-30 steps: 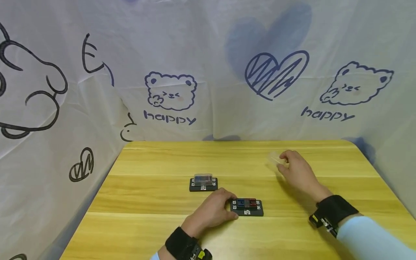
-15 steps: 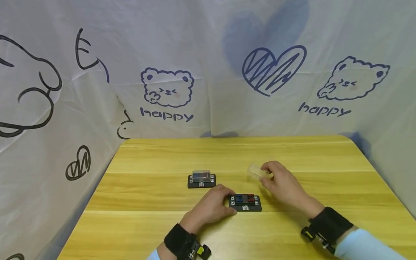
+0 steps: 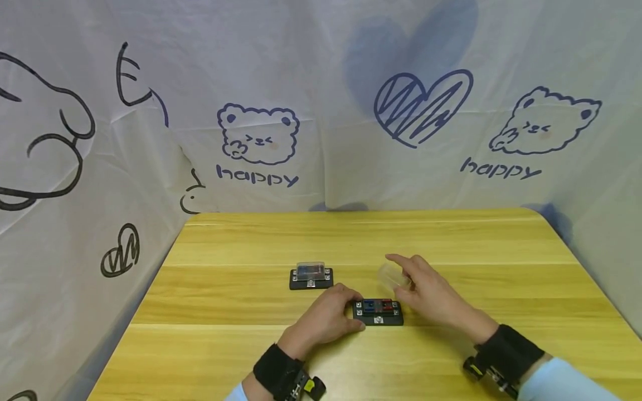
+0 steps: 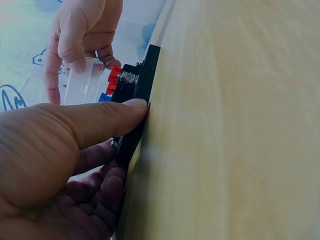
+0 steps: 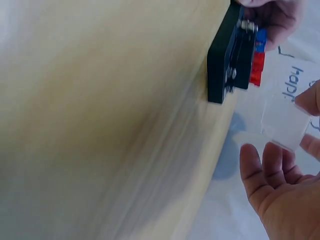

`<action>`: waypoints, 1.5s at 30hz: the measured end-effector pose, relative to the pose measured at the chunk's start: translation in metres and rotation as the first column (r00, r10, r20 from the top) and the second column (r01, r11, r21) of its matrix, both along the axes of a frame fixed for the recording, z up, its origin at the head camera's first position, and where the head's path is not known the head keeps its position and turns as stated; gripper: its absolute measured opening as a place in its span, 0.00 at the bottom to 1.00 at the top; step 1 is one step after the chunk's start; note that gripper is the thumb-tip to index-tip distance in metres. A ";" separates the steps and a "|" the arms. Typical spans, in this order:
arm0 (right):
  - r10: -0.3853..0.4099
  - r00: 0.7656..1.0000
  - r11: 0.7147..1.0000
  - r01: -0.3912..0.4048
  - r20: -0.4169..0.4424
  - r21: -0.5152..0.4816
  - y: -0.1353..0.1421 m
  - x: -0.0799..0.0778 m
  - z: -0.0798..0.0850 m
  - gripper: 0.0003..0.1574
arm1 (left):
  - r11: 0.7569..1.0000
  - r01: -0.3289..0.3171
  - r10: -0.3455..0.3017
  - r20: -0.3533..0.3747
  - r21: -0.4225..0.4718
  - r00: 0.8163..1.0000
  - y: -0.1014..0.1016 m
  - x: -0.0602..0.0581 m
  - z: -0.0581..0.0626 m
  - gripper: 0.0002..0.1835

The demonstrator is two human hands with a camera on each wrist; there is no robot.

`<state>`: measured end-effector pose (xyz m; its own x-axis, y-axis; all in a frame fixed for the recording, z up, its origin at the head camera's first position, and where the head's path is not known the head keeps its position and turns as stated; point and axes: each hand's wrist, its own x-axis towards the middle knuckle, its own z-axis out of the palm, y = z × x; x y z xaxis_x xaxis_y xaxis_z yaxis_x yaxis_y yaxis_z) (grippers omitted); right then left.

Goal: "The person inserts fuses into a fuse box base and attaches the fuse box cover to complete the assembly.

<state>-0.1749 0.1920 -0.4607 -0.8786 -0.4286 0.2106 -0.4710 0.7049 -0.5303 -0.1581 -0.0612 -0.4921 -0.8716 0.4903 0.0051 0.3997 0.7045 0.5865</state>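
Note:
My left hand (image 3: 321, 320) grips the left end of a black fuse block (image 3: 378, 320), thumb at the near edge and fingers at the far edge. Blue and red blade fuses (image 5: 257, 67) stick up from its uncovered top, with metal terminal screws around them. A clear plastic cover (image 3: 389, 277) is pinched between thumb and a finger of my right hand (image 3: 433, 289), just behind and above the block. In the right wrist view that cover (image 5: 285, 110) stands apart from the fuses, with the other fingers spread away from it.
Another fuse block (image 3: 311, 283) with its clear cover on sits behind my left hand, to the left. The wooden table (image 3: 225, 301) ends at the back against a white cloth (image 3: 346, 111) printed with bears and hearts.
My right hand has brought the clear cover left and nearer, from the right rear to beside the fuse block, and its index finger has straightened. The left hand keeps its grip; the head view tilted slightly.

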 end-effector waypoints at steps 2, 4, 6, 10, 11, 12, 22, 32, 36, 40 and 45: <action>0.036 0.999 0.999 -0.036 0.019 0.010 -0.003 0.003 -0.001 0.41 | 1.000 0.002 -0.002 0.001 -0.001 1.000 0.000 0.000 0.000 0.29; 0.075 0.997 0.997 -0.076 0.030 0.024 -0.005 0.006 -0.002 0.39 | 1.000 0.003 -0.003 0.004 -0.005 1.000 0.000 -0.001 0.001 0.29; 0.103 0.994 0.993 -0.105 0.036 0.050 -0.008 0.010 -0.003 0.37 | 1.000 0.004 -0.004 0.008 -0.007 1.000 0.000 -0.001 0.001 0.29; 0.121 0.991 0.987 -0.126 0.053 0.101 -0.012 0.015 -0.005 0.35 | 1.000 0.008 -0.008 0.007 -0.015 1.000 0.000 -0.001 0.001 0.29; 0.122 0.991 0.986 -0.128 0.058 0.108 -0.013 0.016 -0.006 0.34 | 1.000 0.008 -0.008 0.005 -0.014 1.000 0.000 -0.001 0.001 0.29; 0.124 0.990 0.985 -0.130 0.062 0.112 -0.013 0.016 -0.006 0.34 | 1.000 0.008 -0.008 0.005 -0.014 1.000 0.000 -0.001 0.000 0.29; 0.184 0.969 0.970 -0.206 0.166 0.128 -0.013 0.013 -0.002 0.36 | 1.000 0.015 -0.015 -0.002 -0.014 1.000 -0.001 -0.002 -0.001 0.29; 0.288 0.923 0.930 -0.334 0.257 0.155 -0.006 0.010 0.003 0.45 | 1.000 0.013 -0.013 0.006 0.001 1.000 -0.001 -0.002 -0.001 0.28; 0.265 0.940 0.945 -0.297 0.214 0.135 -0.004 0.010 0.002 0.46 | 1.000 0.013 -0.013 0.000 0.000 1.000 -0.001 -0.001 -0.002 0.29; 0.235 0.956 0.962 -0.255 0.175 0.101 -0.004 0.011 -0.001 0.43 | 1.000 0.015 -0.015 -0.005 -0.001 1.000 -0.001 -0.001 -0.002 0.29; 0.251 0.960 0.961 -0.262 0.123 0.089 -0.003 0.010 -0.002 0.36 | 1.000 0.015 -0.015 0.001 -0.004 1.000 -0.001 -0.001 -0.001 0.29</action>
